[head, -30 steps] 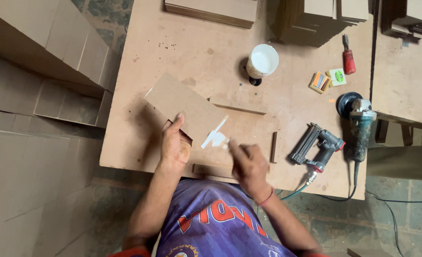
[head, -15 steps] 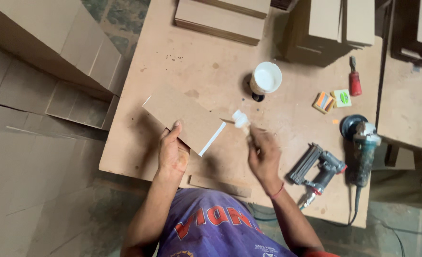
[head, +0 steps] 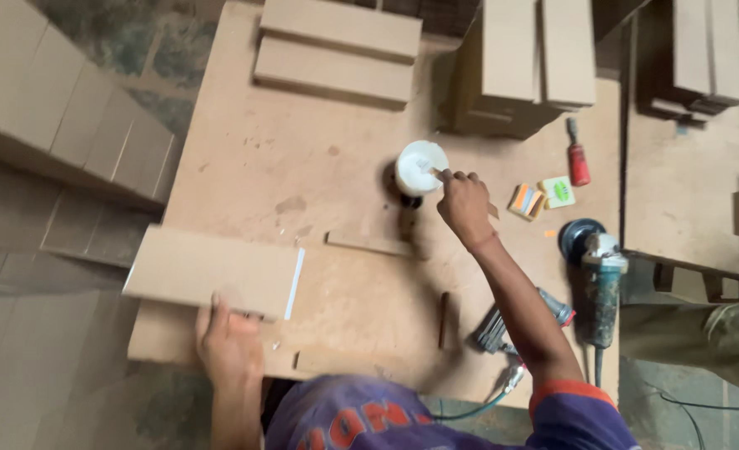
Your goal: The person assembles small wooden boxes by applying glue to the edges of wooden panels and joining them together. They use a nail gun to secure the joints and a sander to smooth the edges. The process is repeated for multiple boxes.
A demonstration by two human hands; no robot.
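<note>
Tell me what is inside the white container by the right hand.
The white container shows only a white interior, with a small stick held by the right hand dipping in. The contents' depth and the container's bottom cannot be seen.

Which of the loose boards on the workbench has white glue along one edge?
The flat board under the left hand; its right edge is white, the others are bare.

Just past my right hand (head: 464, 202) on the workbench (head: 303, 167) lie two small flat packets: a striped orange and blue one (head: 525, 201) and a square green and white one (head: 558, 192). They sit side by side, almost touching. I see no signs or screens.
</note>
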